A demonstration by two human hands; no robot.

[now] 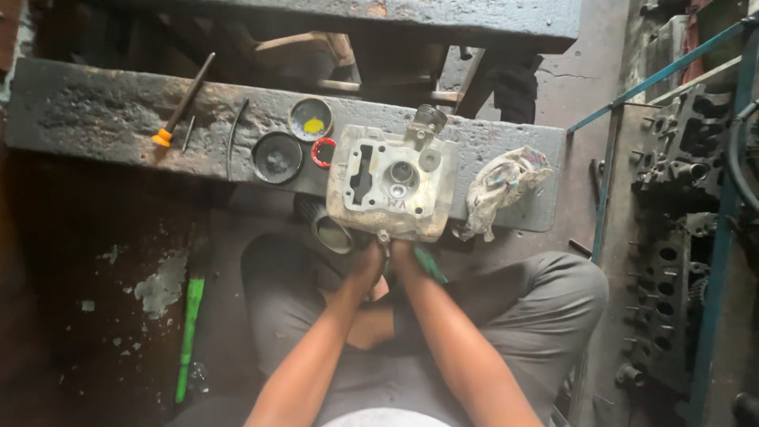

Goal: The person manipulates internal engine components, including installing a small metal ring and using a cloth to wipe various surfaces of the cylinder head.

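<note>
Head view: left hand (366, 261) and right hand (405, 255) together at near edge of pale grey metal cylinder head (393, 188) on dark counter (95, 111); right grips green-handled tool (429, 264); left grip unclear.

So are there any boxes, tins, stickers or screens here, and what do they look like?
No boxes, stickers or screens show.
Open round tin: on the grimy bench, grey rim, yellow paste inside.
Round dark lid: just below the tin, black-grey.
Cylinder head: bench edge, near both hands, pale metal with small red handwritten marks on its lower face.

Bench (103, 119) free betw. screwdriver (183, 101) & lids (277, 157); rag (502, 187) blocks right of cylinder head (393, 183).
</note>
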